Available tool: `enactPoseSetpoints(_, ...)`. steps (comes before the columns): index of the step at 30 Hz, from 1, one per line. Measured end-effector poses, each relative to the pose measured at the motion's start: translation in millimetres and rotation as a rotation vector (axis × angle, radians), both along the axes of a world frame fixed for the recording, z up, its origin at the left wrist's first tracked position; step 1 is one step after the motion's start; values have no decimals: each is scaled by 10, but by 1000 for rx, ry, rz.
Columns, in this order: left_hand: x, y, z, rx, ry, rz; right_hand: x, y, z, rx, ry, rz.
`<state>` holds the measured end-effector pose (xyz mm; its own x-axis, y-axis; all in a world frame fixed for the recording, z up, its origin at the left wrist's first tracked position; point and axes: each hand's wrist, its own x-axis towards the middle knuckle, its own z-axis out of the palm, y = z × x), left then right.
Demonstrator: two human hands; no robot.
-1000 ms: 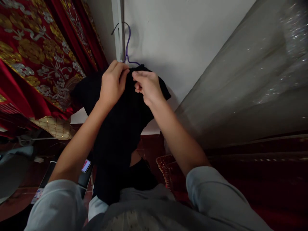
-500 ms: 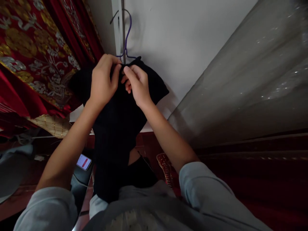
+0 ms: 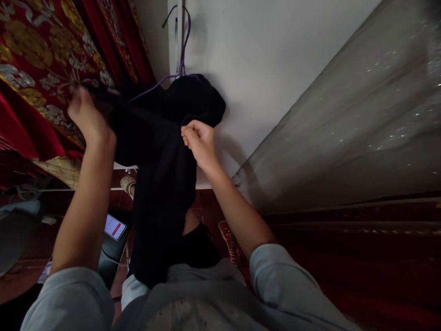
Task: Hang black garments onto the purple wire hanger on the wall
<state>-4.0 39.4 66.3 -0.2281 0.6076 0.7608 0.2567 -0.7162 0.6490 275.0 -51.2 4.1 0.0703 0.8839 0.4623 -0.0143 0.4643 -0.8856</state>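
Note:
A black garment (image 3: 161, 151) hangs in front of me and drapes down toward my lap; whether it is a shirt or a jacket is too dark to tell. A thin purple hanger (image 3: 156, 86) shows above it, its hook on a narrow upright at the wall. Out to the left, my left hand (image 3: 87, 112), somewhat blurred, is closed on one edge of the cloth. My right hand (image 3: 200, 140) pinches the cloth near the middle, below the hanger. Between the two hands the fabric is stretched.
Red cloth with gold and silver embroidery (image 3: 41, 55) hangs at the left. On the right is a translucent sheet (image 3: 327, 124) against the white wall (image 3: 262, 50). A lit phone (image 3: 115, 227) lies at lower left, and a red lace-patterned shoe (image 3: 229, 239) is on the floor.
My hands were close together at the garment's top. My left hand has swung out to the left with the cloth, and my right has come lower. More of the hanger now shows.

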Motion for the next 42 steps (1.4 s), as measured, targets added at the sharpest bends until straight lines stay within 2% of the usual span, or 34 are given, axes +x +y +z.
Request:
enactPoseSetpoints(1, -88, -41, -248, -108, -85, -32, 35, -51, 6, -7, -11, 25)
enactPoseSetpoints(3, -127, -193, -756, -345, -116, -135, 115, -119, -7, -34, -53, 101)
enactPoseSetpoints(5, -47, -378, -1172, -429, -59, -188, 225, -136, -55, -91, -98, 204)
enactPoseSetpoints(7, 70, -532, -1409, -515, 37, -244, 366, -115, -118, -189, -187, 336)
enactPoseSetpoints(8, 130, -590, -1448, -533, 63, -255, 439, -98, -146, -253, -261, 388)
enactPoseSetpoints(9, 191, -636, -1437, -538, 74, -257, 504, -82, -169, -307, -343, 405)
enactPoseSetpoints(11, 331, -712, -1286, -514, 64, -256, 581, -68, -190, -334, -478, 315)
enactPoseSetpoints(13, 522, -797, -1021, -456, 61, -286, 559, -96, -176, -224, -518, 168)
enactPoseSetpoints(14, 639, -850, -871, -400, 70, -321, 514, -129, -157, -143, -522, 138)
enactPoseSetpoints(16, 894, -975, -584, -295, 146, -387, 383, -219, -98, -15, -545, 211)
enactPoseSetpoints(18, 1128, -1087, -363, -206, 243, -413, 251, -315, -28, 34, -549, 359)
enactPoseSetpoints(21, 1335, -1138, -199, -82, 322, -396, 151, -404, 62, -16, -426, 451)
enactPoseSetpoints(24, 1375, -1031, -226, -96, 324, -455, 185, -419, 108, -159, -239, 363)
enactPoseSetpoints(28, 1339, -884, -501, -316, 363, -569, 325, -456, 173, -378, 45, 266)
enactPoseSetpoints(30, 1314, -881, -674, -370, 415, -576, 407, -496, 252, -493, 139, 288)
enactPoseSetpoints(32, 1277, -930, -805, -443, 470, -693, 498, -519, 367, -554, 92, 422)
enactPoseSetpoints(34, 1230, -1026, -867, -574, 514, -911, 593, -503, 495, -480, -64, 565)
enactPoseSetpoints(36, 1197, -1149, -874, -688, 508, -1090, 670, -448, 607, -320, -210, 606)
enactPoseSetpoints(37, 1193, -1213, -867, -709, 473, -1126, 692, -415, 648, -249, -252, 592)
enactPoseSetpoints(39, 1219, -1315, -853, -659, 378, -1092, 697, -361, 696, -170, -300, 567)
enactPoseSetpoints(42, 1290, -1352, -853, -492, 335, -945, 624, -351, 714, -125, -392, 643)
